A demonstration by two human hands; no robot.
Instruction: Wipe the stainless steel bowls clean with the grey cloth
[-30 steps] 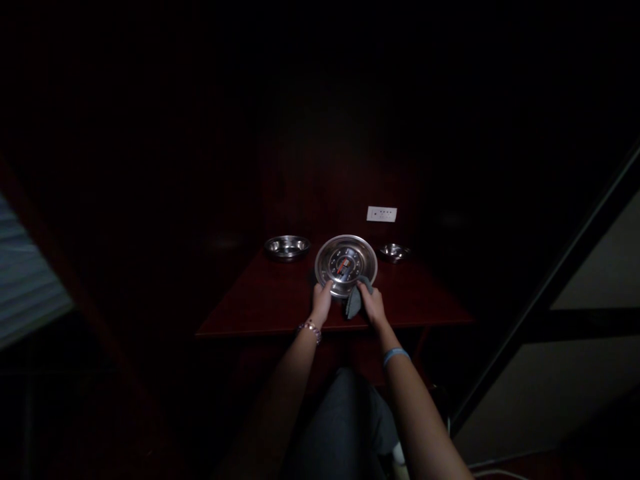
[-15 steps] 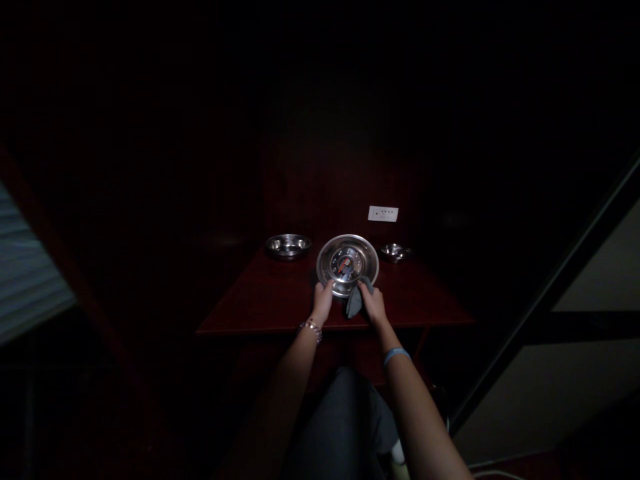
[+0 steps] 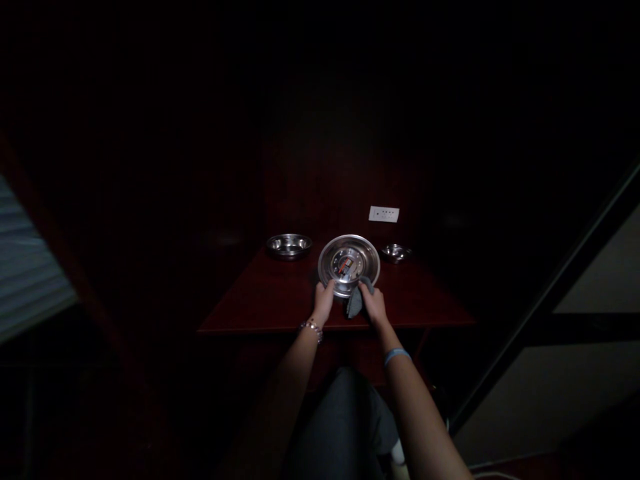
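Tilted toward me above the table is a shiny metal basin (image 3: pixel 330 257) with an orange and black label at its centre. My left hand (image 3: pixel 323 300) grips its lower left rim, thumb on the inner side. At the lower right rim, my right hand (image 3: pixel 374 303) is closed on a grey cloth (image 3: pixel 354 303), which lies between its fingers and the metal. Part of the cloth hangs below the rim. The fingers behind the basin are hidden.
A metal bowl (image 3: pixel 289 247) stands on the dark red table (image 3: pixel 260 300) at the back left. Another smaller metal bowl (image 3: pixel 396 253) sits at the back right. On the wall behind is a white socket panel (image 3: pixel 384 214). The surroundings are very dark.
Almost nothing differs. Both hands keep their hold, and the basin and cloth stay in nearly the same place and tilt. The view has shifted very slightly.
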